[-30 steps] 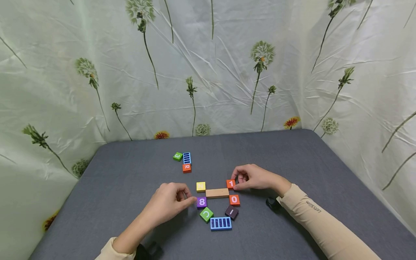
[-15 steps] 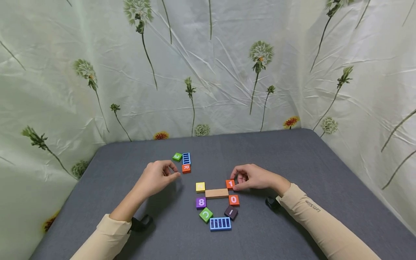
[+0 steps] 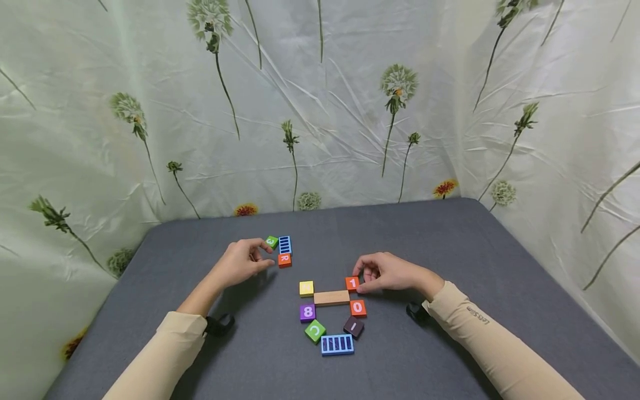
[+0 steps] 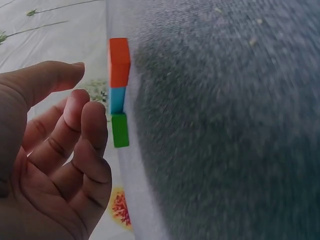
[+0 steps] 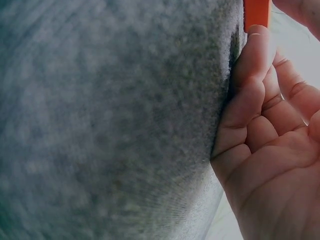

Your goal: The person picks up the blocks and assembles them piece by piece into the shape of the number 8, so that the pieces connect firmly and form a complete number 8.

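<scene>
My left hand (image 3: 243,260) is beside the far group of blocks, its fingers loosely bent around nothing. Just past its fingertips are an orange block marked R (image 3: 284,260), a blue barred block (image 3: 284,244) and a green block marked 3 (image 3: 271,241), partly covered by a finger. In the left wrist view a gap shows between the thumb and the orange block (image 4: 119,62). My right hand (image 3: 392,272) pinches an orange block marked 1 (image 3: 352,284) between thumb and fingers, down at the table. Its orange side (image 5: 257,14) shows at the fingertips in the right wrist view.
Around a plain wooden block (image 3: 331,298) lie a yellow block (image 3: 306,289), a purple 8 block (image 3: 307,313) and an orange 0 block (image 3: 358,308). Nearer are a green C block (image 3: 315,331), a dark block (image 3: 354,327) and another blue barred block (image 3: 337,345). Flowered cloth (image 3: 340,111) hangs behind.
My left hand has left the purple 8 block and travelled away from me and leftward to the far blocks. The right hand stays at the orange 1 block.
</scene>
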Demonstrator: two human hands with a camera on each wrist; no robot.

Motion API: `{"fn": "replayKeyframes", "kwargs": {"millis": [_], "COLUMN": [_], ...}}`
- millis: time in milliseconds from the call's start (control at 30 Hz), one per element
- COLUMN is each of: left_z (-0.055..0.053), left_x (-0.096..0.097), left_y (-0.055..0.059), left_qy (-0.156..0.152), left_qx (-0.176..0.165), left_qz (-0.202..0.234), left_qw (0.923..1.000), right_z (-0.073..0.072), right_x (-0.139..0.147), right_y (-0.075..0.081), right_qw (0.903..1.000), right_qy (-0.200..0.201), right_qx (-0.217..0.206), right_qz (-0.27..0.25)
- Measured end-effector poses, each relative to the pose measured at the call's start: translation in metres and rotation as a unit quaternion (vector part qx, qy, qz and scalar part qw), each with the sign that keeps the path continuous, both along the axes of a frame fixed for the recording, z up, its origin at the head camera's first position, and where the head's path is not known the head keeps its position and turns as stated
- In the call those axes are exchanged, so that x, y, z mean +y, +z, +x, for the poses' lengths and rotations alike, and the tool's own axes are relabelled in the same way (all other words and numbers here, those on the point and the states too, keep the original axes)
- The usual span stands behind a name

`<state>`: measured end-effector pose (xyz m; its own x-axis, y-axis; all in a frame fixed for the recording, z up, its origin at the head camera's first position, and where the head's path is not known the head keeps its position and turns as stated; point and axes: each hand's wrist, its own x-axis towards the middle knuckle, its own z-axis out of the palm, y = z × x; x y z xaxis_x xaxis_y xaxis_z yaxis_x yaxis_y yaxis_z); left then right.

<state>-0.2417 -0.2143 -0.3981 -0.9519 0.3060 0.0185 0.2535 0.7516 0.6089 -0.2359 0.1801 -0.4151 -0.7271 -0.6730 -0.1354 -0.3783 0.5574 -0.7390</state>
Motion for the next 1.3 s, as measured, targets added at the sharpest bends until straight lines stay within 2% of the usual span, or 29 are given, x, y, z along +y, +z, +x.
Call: {"fn": "replayKeyframes", "kwargs": {"millis": [267, 533, 733, 1000, 1300], "left_z": [-0.009, -0.010, -0.010, -0.008, 0.001], "left_x": [0.010, 0.015, 0.017, 0.018, 0.024], "left_y": [-0.007, -0.008, -0.011, -0.015, -0.010], "left_qy": [-0.003, -0.014, -0.003, 0.002, 0.002], "left_qx": [-0.020, -0.022, -0.022, -0.019, 0.007], "left_qz": [-0.011, -0.022, -0.022, -0.021, -0.061], "left_qw": [0.9997, 0.9994, 0.9995, 0.9996, 0.9981], "right_z": [0.000, 0.000, 0.000, 0.001, 0.002], "right_x": [0.000, 0.000, -0.001, -0.002, 0.000], "right_y": [-0.001, -0.001, -0.003, -0.003, -0.001], "right_qw": [1.0000, 1.0000, 1.0000, 1.0000, 0.9999], "right_qy": [-0.001, 0.002, 0.001, -0.007, -0.009], "right_qx": [-0.008, -0.008, -0.003, -0.003, -0.003], "right_qz": [0.003, 0.000, 0.002, 0.007, 0.007]}}
